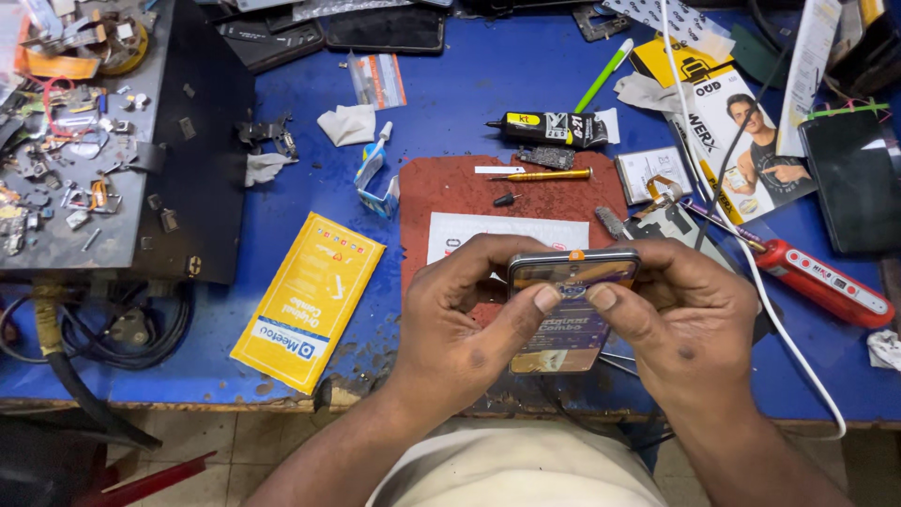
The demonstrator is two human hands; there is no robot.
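Note:
Both my hands hold a smartphone (572, 270) upright on its edge over a red work mat (450, 192). My left hand (465, 324) grips the phone's left side, thumb pressed on its glossy face. On the right side, my right hand (690, 324) grips it the same way, thumb beside the other thumb. A purple printed film or card (563, 343) lies under the phone, between my hands. The fingers behind the phone are hidden.
On the blue bench lie a yellow packet (310, 299), a black glue tube (549, 127), a gold screwdriver (544, 175), a red tool (826, 282) with a white cable (798, 361), and a green pen (605, 75). A black box (202, 141) with small metal parts stands at the left.

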